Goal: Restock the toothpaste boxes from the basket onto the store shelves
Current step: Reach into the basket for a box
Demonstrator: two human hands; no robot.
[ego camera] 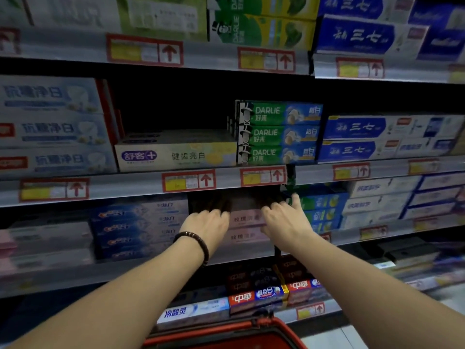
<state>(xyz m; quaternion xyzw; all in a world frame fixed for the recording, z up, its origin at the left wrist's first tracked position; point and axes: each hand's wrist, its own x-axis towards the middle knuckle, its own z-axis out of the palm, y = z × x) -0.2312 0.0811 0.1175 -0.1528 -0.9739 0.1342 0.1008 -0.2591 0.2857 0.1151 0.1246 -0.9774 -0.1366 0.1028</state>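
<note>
Both my hands reach into the third shelf from the top, onto a stack of pink toothpaste boxes (245,217). My left hand (208,225), with a dark bead bracelet on its wrist, lies on the left end of the top pink box, fingers stretching into the dark gap above it. At the right end of the same box, my right hand (284,220) rests with fingers spread and fairly straight. A second pink box (241,236) sits underneath. The red basket (226,333) is at the bottom edge below my arms; its inside is hidden.
Blue boxes (141,230) stand left of the pink stack and blue-green ones (324,212) to its right. The shelf above holds a cream box (176,154), green Darlie boxes (279,133) and a dark gap behind. Red boxes (254,297) fill the lower shelf.
</note>
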